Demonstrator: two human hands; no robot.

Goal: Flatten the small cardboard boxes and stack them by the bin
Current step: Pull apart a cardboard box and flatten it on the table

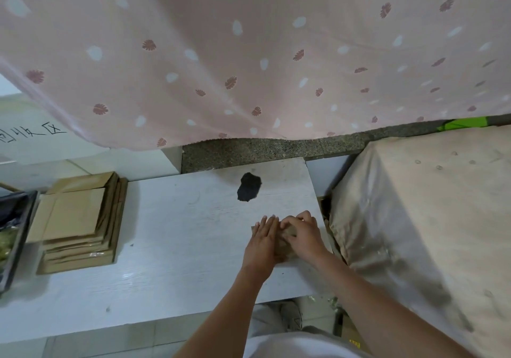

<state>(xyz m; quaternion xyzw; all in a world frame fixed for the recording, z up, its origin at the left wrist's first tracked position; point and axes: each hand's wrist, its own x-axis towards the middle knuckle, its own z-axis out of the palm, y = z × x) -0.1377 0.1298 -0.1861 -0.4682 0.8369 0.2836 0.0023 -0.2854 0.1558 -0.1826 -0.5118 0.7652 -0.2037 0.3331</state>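
Both our forearms reach out over the white wood-grain tabletop [171,233]. Our left hand [261,242] lies flat, palm down and released, pressing the small brown cardboard box [284,242] near the table's right edge. Our right hand [302,234] presses it too, fingers curled over its top. Well apart to the left, a stack of flattened brown cardboard boxes [78,223] lies just beside the dark bin [16,236].

Both bare forearms reach up from the bottom of the frame toward lower centre-right, converging. The left hand [261,242] lies palm down, fingers straight and together, pointing up-frame. The right hand [302,234] sits just beside it, fingers curled, knuckles raised, fingertips touching the left's.
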